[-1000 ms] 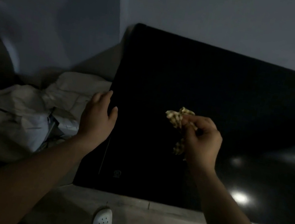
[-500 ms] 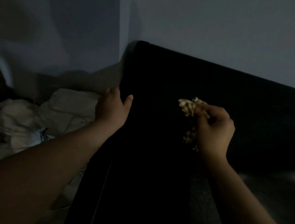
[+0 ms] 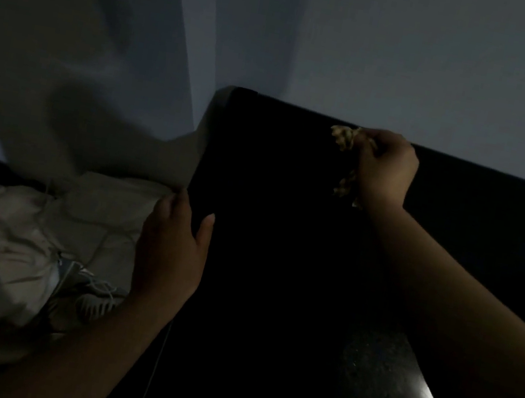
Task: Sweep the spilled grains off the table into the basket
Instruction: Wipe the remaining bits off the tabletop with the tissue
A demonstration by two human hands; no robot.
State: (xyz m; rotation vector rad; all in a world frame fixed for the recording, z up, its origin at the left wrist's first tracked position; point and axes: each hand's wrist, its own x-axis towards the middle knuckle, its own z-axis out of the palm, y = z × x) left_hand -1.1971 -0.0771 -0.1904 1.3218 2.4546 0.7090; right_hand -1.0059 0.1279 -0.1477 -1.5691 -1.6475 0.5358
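Our right hand (image 3: 385, 170) pinched a cloth (image 3: 344, 138) at one o'clock; our left hand (image 3: 173, 246) lay spread at the nine o'clock edge of the surface (image 3: 277, 270). We feared grains, unseen in the dark, missing the basket.

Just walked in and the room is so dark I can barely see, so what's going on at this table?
A person is at a black table. Their right hand grips a crumpled checked cloth near the table's far edge, by the wall. Their left hand rests at the table's left edge, thumb over the top. Pale fabric lies heaped on the floor to the left. Neither grains nor a basket can be made out in the dark.
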